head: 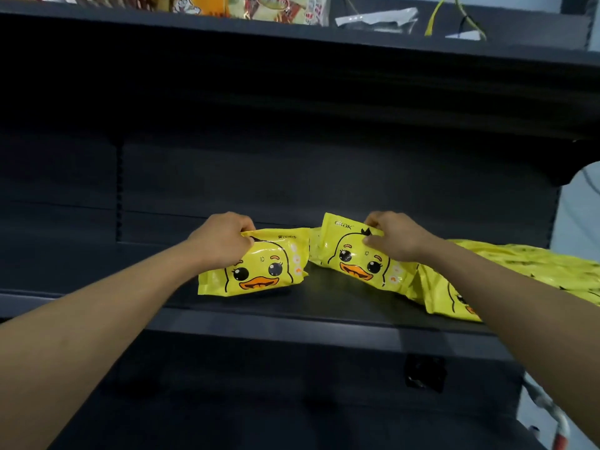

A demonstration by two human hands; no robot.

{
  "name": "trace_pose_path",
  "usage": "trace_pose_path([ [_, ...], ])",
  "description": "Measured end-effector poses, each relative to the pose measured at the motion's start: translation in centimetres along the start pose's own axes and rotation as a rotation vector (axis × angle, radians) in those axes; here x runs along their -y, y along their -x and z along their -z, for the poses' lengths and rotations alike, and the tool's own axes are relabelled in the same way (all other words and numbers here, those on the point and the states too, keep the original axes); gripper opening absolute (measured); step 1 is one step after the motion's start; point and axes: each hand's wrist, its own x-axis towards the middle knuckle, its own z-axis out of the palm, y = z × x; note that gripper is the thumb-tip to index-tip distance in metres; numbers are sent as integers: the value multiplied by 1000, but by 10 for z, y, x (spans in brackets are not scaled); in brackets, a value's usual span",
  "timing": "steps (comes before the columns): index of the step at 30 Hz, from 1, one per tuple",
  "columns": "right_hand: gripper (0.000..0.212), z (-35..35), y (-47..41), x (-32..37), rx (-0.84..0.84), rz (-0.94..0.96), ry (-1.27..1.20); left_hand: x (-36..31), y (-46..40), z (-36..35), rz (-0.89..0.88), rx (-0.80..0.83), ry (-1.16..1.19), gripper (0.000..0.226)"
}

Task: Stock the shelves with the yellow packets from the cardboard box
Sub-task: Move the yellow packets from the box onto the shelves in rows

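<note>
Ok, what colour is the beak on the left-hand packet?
Orange, on the yellow packet the left hand holds; head view.

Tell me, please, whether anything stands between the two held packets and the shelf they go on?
Nothing visible does. The left hand grips the left packet and the right hand the right packet, both already low over the shelf; more yellow packets lie further right.

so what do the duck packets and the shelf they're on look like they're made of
The yellow packets look like thin glossy plastic film: light glints off them and they crease where the left hand and right hand grip their top edges. The shelf looks like dark painted metal with a matte finish, though coated board cannot be ruled out.
</note>
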Motion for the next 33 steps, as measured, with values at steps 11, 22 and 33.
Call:
trace_pose_path([
  [11, 34, -57, -134, -39, 174, 38, 50, 9, -83, -34, 72, -18, 15, 15],
  [22, 40, -89, -160, -54, 162, 7, 161, 14, -101, -57, 57, 52, 68, 15],
  [33, 25, -15, -131, -98, 68, -22, 204, -57, -152, -107, -48, 140, 95, 10],
])
